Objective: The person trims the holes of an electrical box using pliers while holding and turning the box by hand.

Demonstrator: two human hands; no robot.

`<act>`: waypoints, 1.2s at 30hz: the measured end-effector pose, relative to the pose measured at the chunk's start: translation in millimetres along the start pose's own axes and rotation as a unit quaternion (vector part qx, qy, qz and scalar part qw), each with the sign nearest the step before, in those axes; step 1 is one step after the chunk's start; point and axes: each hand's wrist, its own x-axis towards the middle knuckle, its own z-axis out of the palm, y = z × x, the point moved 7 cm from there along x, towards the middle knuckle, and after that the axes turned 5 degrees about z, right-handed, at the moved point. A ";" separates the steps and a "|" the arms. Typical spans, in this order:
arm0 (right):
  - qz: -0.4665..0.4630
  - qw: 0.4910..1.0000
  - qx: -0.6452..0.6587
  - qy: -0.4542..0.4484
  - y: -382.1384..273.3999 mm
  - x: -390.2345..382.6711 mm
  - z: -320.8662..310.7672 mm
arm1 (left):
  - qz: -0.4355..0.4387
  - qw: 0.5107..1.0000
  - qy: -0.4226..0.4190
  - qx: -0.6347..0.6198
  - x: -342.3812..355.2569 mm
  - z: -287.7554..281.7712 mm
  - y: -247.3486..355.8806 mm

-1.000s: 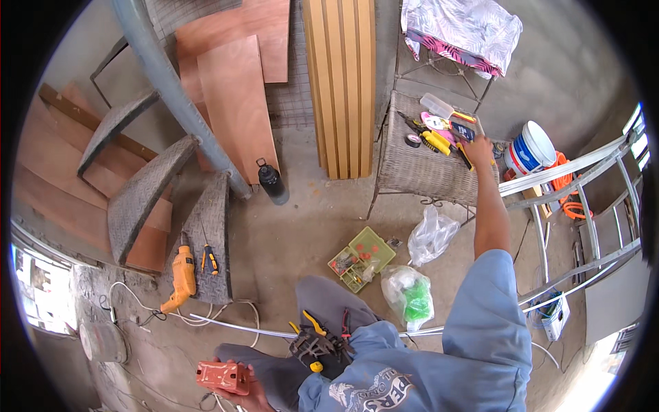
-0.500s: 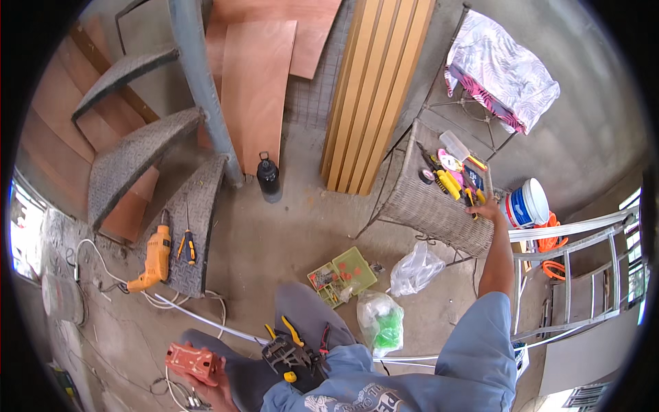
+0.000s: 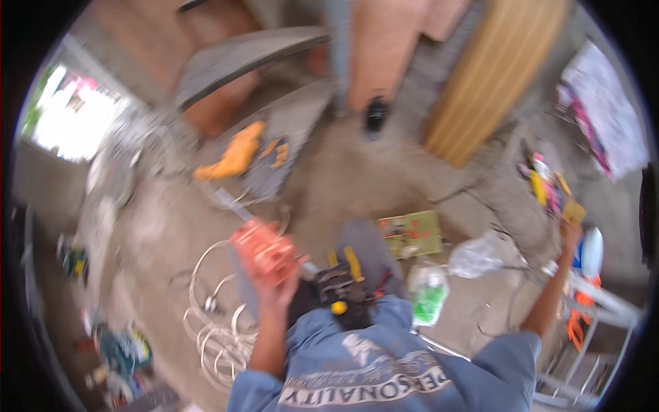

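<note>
A reddish box, blurred, is raised in my left hand over my lap, with the fingers closed around it. My right hand reaches out to the right, gripping a blurred yellow item at the edge of the wicker seat. Several hand tools lie on that seat. A dark tool pouch with yellow-handled tools sits in my lap. A green compartment box and two plastic bags, one pale and the other with green contents, lie on the floor.
An orange drill rests on a curved metal stair step. A black bottle stands near plywood boards and slatted panels. Coiled white cable lies at left. An aluminium ladder and a bucket are at right.
My left hand has risen and moved forward with the red box. The view has swung left and down, shifting the scene. The yellow item in my right hand has moved toward the seat's right edge.
</note>
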 end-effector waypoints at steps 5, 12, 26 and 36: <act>0.074 0.853 0.502 -0.126 -113.7 -99.6 -9.9 | -0.027 0.998 -0.011 -0.063 0.7 9.6 -17.3; 0.100 0.659 0.593 -0.452 -382.9 -347.2 27.6 | -0.040 0.984 -0.043 -0.168 -0.4 38.6 -17.8; -0.091 0.468 0.501 -0.723 -525.3 -443.5 10.0 | 0.008 0.998 -0.036 -0.052 -15.7 67.4 -4.2; -0.077 0.434 0.502 -0.744 -529.3 -444.4 7.9 | 0.006 0.997 -0.060 -0.042 -14.1 64.9 -0.4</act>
